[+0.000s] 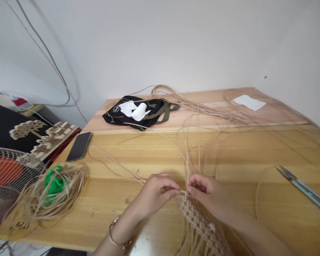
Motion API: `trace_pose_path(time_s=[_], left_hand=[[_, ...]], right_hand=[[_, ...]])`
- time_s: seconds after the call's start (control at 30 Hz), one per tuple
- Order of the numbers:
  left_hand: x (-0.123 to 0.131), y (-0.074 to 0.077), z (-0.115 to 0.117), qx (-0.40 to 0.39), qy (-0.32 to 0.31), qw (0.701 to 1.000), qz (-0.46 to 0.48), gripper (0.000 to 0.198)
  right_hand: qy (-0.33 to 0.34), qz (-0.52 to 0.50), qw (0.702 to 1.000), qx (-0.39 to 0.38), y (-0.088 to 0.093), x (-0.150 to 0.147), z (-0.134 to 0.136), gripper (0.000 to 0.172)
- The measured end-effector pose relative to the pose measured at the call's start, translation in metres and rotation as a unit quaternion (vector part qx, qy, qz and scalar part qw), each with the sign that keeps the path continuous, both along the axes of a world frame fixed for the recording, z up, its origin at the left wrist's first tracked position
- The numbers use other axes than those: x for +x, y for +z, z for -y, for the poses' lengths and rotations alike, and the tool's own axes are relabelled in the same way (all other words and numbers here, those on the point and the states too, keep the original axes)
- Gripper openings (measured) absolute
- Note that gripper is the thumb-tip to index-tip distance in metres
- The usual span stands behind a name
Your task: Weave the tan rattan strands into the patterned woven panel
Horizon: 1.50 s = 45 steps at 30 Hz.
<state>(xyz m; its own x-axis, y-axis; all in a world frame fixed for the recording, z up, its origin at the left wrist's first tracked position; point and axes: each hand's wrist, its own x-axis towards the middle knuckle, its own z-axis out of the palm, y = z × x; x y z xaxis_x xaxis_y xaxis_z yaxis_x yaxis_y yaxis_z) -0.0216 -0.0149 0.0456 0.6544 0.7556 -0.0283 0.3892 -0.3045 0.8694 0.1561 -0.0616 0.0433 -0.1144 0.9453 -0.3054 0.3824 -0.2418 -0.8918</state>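
My left hand (157,195) and my right hand (205,192) meet at the top edge of a woven cane panel (200,222), which lies on the table and runs toward me. Each hand pinches thin cane strands (188,156) at the panel's top edge, with fingertips nearly touching. The strands rise from there and spread loosely across the wooden table (242,149). The fingers hide the exact crossing points. Blue-handled thread snips (304,190) lie to the right of my right hand, out of reach of my fingers.
A coil of cane around green material (54,186) and a smartphone (79,146) lie at the table's left. Behind stand a black bag with white tissue (130,113) and a white paper sheet (249,102). A fan guard (5,185) stands beyond the left edge.
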Motion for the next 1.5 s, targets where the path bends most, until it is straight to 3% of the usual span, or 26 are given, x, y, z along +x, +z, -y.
trace_pose_path(time_s=[0.5,0.87,1.27,1.5], left_hand=[[0.006,-0.003,0.006,0.022,-0.014,0.999,0.025,0.015],[0.005,-0.007,0.005,-0.012,-0.005,0.999,0.03,0.014],[-0.002,-0.011,0.003,-0.029,0.002,0.999,0.037,0.013],[0.001,-0.006,0.005,-0.045,0.004,0.998,0.035,0.012]], right_hand=[[-0.032,-0.061,0.995,-0.071,-0.004,-0.001,-0.002,0.012],[-0.016,-0.103,0.99,-0.098,-0.004,0.002,-0.003,0.011],[-0.073,-0.196,0.963,-0.172,-0.003,0.005,-0.005,0.03],[-0.057,-0.234,0.951,-0.195,-0.008,0.009,-0.005,0.033]])
